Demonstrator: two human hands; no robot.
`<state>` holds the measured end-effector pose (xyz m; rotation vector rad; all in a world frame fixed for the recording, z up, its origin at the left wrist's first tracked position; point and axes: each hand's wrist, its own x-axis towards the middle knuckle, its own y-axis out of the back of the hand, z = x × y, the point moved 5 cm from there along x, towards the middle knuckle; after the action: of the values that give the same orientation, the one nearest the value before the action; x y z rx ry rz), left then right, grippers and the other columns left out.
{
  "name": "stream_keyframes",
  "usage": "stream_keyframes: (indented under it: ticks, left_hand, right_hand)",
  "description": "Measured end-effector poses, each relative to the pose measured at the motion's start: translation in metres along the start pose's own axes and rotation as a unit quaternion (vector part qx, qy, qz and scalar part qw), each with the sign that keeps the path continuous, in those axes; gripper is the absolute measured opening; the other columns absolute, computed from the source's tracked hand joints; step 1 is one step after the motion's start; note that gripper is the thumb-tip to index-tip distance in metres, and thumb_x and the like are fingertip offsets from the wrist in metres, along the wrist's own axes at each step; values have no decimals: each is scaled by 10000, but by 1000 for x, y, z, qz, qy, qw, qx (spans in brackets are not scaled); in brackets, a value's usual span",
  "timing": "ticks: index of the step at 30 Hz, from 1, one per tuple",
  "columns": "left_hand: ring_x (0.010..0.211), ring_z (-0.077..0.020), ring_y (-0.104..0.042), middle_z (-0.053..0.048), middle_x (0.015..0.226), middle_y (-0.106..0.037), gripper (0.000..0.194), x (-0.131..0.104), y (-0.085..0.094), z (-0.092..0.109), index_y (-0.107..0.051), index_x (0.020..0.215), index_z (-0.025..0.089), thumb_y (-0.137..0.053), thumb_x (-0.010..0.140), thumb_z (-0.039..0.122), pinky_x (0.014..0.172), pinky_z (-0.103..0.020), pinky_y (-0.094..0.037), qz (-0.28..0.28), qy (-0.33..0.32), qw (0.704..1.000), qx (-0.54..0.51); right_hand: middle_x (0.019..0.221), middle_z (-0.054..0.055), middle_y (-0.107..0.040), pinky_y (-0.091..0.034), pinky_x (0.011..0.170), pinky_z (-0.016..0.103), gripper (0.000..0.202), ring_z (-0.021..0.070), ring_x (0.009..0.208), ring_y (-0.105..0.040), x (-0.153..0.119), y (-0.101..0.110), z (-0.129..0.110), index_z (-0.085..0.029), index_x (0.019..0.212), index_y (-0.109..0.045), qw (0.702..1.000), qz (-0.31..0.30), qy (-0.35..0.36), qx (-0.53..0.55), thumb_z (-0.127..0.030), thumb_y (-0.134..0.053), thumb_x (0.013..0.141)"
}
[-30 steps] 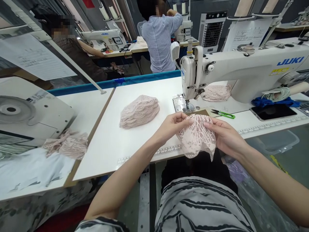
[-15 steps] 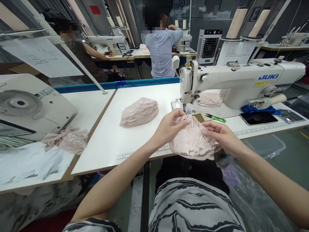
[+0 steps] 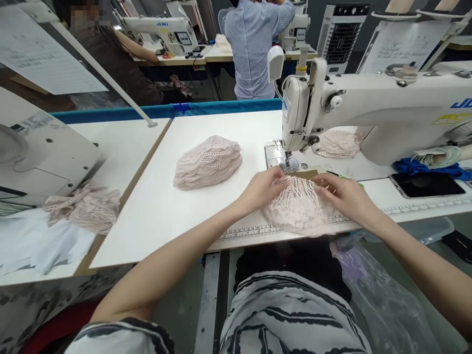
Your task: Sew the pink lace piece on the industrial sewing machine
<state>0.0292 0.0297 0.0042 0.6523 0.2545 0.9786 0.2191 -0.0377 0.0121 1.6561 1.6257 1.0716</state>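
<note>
A pale pink lace piece point(image 3: 299, 209) lies at the table's front edge, just before the sewing machine point(image 3: 300, 105). My left hand point(image 3: 263, 192) pinches its upper left edge between thumb and fingers. At the upper right edge, my right hand point(image 3: 344, 196) grips the same lace with thumb and fingers closed. The needle and presser foot point(image 3: 287, 158) stand just beyond the lace, apart from it. Part of the green-handled thread snips point(image 3: 359, 184) is hidden behind my right hand. A brown plate point(image 3: 304, 174) shows between my hands.
A stack of pink lace pieces point(image 3: 208, 163) sits left on the white table point(image 3: 147, 216). More lace point(image 3: 339, 143) lies under the machine arm. A phone point(image 3: 426, 185) rests at right. Another machine point(image 3: 40, 147) and crumpled lace point(image 3: 86, 206) are at left. Two people sit beyond the blue edge.
The lace piece has come down flatter onto the table edge, and my hands hold its two upper corners. My right hand now covers most of the snips. The view has tilted down and closer.
</note>
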Motion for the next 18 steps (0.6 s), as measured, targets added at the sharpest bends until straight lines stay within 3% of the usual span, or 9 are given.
stream_keyframes:
  ticks: [4, 6, 7, 9, 11, 15, 18]
  left_hand:
    - [655, -182, -570, -39, 801, -659, 138, 9, 4, -5, -576, 967, 179, -551, 892, 292, 575, -273, -362, 27, -20, 978, 206]
    - [712, -188, -592, -80, 885, -667, 123, 0, 6, 7, -592, 959, 153, -541, 896, 245, 591, -278, -401, 69, -89, 948, 299]
    - [737, -192, -603, -84, 872, -671, 118, -8, 2, 14, -603, 920, 145, -514, 909, 222, 622, -291, -434, 63, -139, 934, 324]
    - [757, -182, -624, -77, 870, -688, 171, -25, -9, 22, -616, 914, 139, -468, 937, 221, 649, -289, -485, 28, -212, 918, 334]
    - [933, -226, -645, -113, 1039, -693, 243, -40, -21, 24, -607, 1048, 117, -455, 955, 282, 728, -321, -526, 10, -263, 895, 361]
    - [1209, -292, -552, -190, 1284, -590, 419, -46, -34, 12, -537, 1220, 57, -438, 965, 375, 949, -406, -500, 18, -264, 881, 392]
    - [1232, -308, -536, -216, 1299, -570, 483, -32, -36, 4, -523, 1240, 16, -430, 966, 403, 992, -415, -483, 17, -255, 886, 387]
  right_hand:
    - [1048, 73, -689, -409, 543, 316, 293, 246, 826, -648, 11, 3, 11, -210, 1152, -619, 977, 69, 78, -188, -279, -466, 912]
    - [1076, 96, -678, -448, 590, 349, 292, 277, 910, -635, 9, 5, 20, -198, 1132, -637, 969, 68, 105, -215, -256, -450, 915]
    - [1085, 105, -675, -460, 605, 366, 296, 289, 937, -629, 6, 6, 25, -198, 1124, -645, 967, 63, 111, -222, -253, -440, 918]
    - [1102, 95, -675, -468, 591, 370, 298, 288, 963, -625, 2, 11, 39, -222, 1107, -657, 967, 60, 109, -223, -252, -421, 928]
    - [1106, 72, -679, -457, 544, 353, 291, 273, 958, -632, 0, 17, 52, -243, 1080, -666, 968, 66, 98, -221, -243, -416, 930]
    - [1090, 82, -685, -440, 533, 360, 299, 291, 954, -639, 10, 26, 65, -225, 1023, -678, 961, 87, 77, -250, -233, -391, 937]
    - [1034, 91, -700, -490, 617, 374, 257, 278, 935, -649, 26, 23, 50, -206, 1005, -682, 967, 111, 110, -200, -230, -437, 930]
